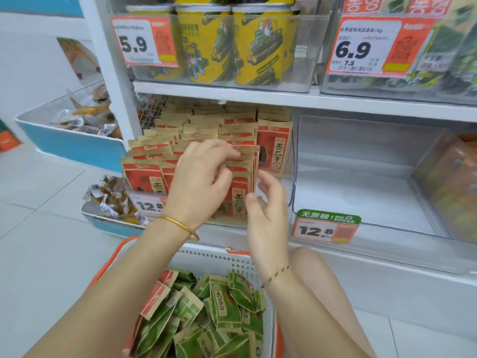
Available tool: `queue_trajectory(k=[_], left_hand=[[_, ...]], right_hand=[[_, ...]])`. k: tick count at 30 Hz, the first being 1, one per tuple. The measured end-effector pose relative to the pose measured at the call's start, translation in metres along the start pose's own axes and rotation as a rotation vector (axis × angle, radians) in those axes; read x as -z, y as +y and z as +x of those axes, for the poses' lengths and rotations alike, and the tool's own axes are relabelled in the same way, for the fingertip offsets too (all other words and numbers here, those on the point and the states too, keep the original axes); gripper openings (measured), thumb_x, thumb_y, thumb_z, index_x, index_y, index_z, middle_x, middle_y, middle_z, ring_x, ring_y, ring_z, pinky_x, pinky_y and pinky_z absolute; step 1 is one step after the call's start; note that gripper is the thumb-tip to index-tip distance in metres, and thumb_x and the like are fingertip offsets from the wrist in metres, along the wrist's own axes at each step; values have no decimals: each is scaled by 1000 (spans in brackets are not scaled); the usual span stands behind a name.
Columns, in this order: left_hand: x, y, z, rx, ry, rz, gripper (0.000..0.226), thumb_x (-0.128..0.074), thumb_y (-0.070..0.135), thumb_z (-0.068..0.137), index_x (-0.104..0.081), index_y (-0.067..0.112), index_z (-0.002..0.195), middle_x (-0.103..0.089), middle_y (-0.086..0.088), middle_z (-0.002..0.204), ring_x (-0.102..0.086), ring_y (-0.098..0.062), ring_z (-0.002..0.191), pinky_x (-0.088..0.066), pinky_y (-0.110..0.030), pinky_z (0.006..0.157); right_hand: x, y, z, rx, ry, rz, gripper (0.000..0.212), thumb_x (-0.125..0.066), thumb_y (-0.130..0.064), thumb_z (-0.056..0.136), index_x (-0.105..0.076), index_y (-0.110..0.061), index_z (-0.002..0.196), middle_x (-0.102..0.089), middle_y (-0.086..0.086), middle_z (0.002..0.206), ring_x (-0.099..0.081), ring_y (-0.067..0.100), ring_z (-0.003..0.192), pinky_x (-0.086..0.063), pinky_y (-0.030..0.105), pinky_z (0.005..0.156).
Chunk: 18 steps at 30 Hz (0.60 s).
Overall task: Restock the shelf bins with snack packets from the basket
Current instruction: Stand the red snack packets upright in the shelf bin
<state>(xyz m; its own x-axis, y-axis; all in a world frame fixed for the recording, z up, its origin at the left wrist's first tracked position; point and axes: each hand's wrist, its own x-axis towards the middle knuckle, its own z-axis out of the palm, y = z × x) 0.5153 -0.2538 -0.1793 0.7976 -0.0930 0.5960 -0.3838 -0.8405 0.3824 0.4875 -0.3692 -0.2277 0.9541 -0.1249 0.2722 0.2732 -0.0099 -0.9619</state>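
1. While the left hand (204, 177) pinches the tops of the front red packets (237, 200) in their clear bin (224, 224), the right hand (268, 205) hangs loose-fingered just beside the row's right edge and grasps nothing.
2. The step looks like squaring up the row. The left hand should press the packets back and upright while the right steadies the side, so that faces point forward and tops sit level.
3. Stock for the shelf lies in the basket (214, 259) below the wrists. It is mostly green packets (224, 311), with a few red ones (157, 298) at the left.
4. A shelf board (258, 95) sits close over the back rows, so packets likely slide in best from the front.
5. A second clear bin (361, 192) stands just to the right, behind a price tag (326, 228). The person's knee (317, 275) crowds the basket's right side.
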Motion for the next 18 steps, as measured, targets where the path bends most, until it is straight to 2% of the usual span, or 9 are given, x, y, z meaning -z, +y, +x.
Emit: queue_trajectory(k=[3, 5, 7, 9, 12, 14, 16, 18], left_hand=[[3, -8, -59, 124, -5, -60, 34, -42, 12, 76, -69, 13, 96, -64, 3, 98, -55, -15, 96, -38, -24, 86], [0, -20, -92, 253, -134, -45, 32, -43, 13, 78, -69, 13, 97, -64, 0, 97, -56, -18, 94, -40, -27, 82], [-7, -48, -121, 408, -357, 46, 30, -45, 12, 86, -67, 15, 105, -63, -2, 106, -55, -20, 99, -38, -24, 83], [-15, -79, -145, 534, -630, 183, 30, -47, 12, 89, -63, 18, 114, -60, -4, 117, -54, -21, 107, -40, -25, 91], [-19, -112, -177, 569, -1022, 391, 34, -43, 14, 91, -56, 14, 123, -56, -9, 127, -54, -26, 113, -44, -34, 95], [-20, -122, -193, 557, -1259, 507, 35, -42, 14, 93, -51, 11, 126, -55, -10, 127, -55, -27, 111, -45, -34, 89], [-23, -129, -206, 533, -1406, 557, 34, -46, 17, 93, -51, 10, 127, -57, -10, 126, -58, -26, 103, -49, -33, 85], [-28, -134, -214, 523, -1468, 556, 37, -48, 20, 93, -51, 9, 128, -58, -10, 126, -59, -25, 102, -50, -35, 87]], right_hand=[[0, 15, -43, 42, -89, -27, 34, -43, -11, 82, -50, -22, 114, -51, -3, 118, -50, -2, 108, -39, 10, 90], [-8, 39, -61, -21, -188, -95, 29, -44, -5, 85, -50, -21, 109, -54, -1, 113, -53, 6, 100, -42, 16, 87], [-22, 68, -73, -144, -323, -213, 30, -45, 2, 88, -51, -18, 109, -54, 3, 114, -52, 13, 98, -43, 26, 89], [-39, 99, -81, -245, -471, -375, 32, -44, 2, 89, -52, -13, 116, -53, 6, 121, -53, 16, 103, -42, 29, 93], [-66, 140, -88, -306, -631, -568, 34, -48, -3, 90, -51, -11, 123, -52, 5, 124, -54, 19, 110, -43, 30, 96], [-85, 163, -91, -308, -728, -654, 30, -50, -6, 91, -52, -9, 121, -54, 6, 118, -55, 20, 107, -44, 28, 88], [-106, 181, -91, -342, -797, -707, 24, -51, -11, 93, -53, -6, 117, -56, 6, 111, -55, 20, 100, -44, 28, 82], [-130, 201, -91, -396, -846, -730, 20, -53, -17, 94, -56, -6, 110, -59, 9, 106, -57, 24, 98, -47, 32, 82]])
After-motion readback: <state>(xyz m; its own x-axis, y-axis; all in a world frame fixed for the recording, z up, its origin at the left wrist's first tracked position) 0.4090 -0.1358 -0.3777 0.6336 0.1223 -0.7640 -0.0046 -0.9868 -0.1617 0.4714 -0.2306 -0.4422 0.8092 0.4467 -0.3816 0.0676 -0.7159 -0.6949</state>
